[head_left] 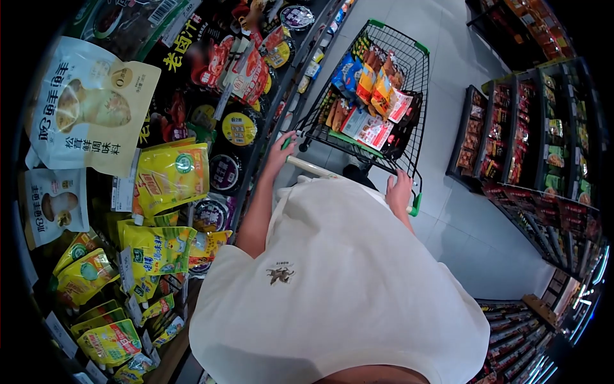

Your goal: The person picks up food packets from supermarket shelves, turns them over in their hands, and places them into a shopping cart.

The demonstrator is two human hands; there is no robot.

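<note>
A black wire shopping cart [419,77] with green corners stands in front of me. My left hand [279,153] is wrapped round the left end of its handle [311,168], by a green end piece. At the right end, my right hand [399,192] grips the same handle beside another green piece; part of its fingers is hidden. In the cart lie orange snack bags [382,93], a blue bag [347,75] and a red-and-white printed packet [368,127]. My white shirt [345,269] covers the middle of the handle.
Close on my left, a shelf holds yellow seasoning pouches [171,176], a large cream pouch [96,105] and round-lidded tubs [239,129]. To the right stands a dark rack [518,128] of packaged snacks. Grey tiled floor [457,246] runs between them.
</note>
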